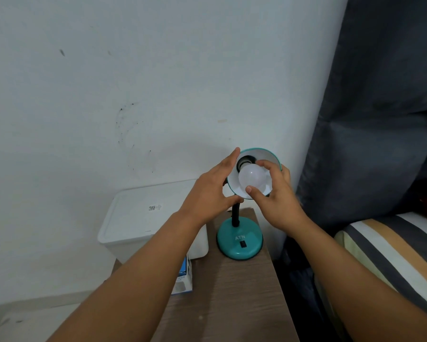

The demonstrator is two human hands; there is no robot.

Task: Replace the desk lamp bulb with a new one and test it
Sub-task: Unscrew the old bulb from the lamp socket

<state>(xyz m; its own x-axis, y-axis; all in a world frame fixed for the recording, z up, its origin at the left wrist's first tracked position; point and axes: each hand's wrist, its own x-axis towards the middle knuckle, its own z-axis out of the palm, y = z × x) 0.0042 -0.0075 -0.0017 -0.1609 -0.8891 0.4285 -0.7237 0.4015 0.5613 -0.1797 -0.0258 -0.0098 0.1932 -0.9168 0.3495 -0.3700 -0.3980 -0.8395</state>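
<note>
A teal desk lamp stands on a brown table, its round base (239, 243) lettered ATN with a black switch. Its shade (264, 155) is tilted up toward me, white inside. A white frosted bulb (253, 177) sits in the black socket within the shade. My right hand (274, 193) grips the bulb with thumb and fingers around it. My left hand (212, 186) holds the shade's left rim, fingers along the edge and thumb under it. A blue and white bulb box (184, 280) stands on the table, mostly hidden behind my left forearm.
A white lidded plastic bin (143, 218) sits left of the lamp against the white wall. The brown table (232, 304) is narrow. A dark grey curtain (368, 119) hangs at the right, with a striped mattress (392, 255) below it.
</note>
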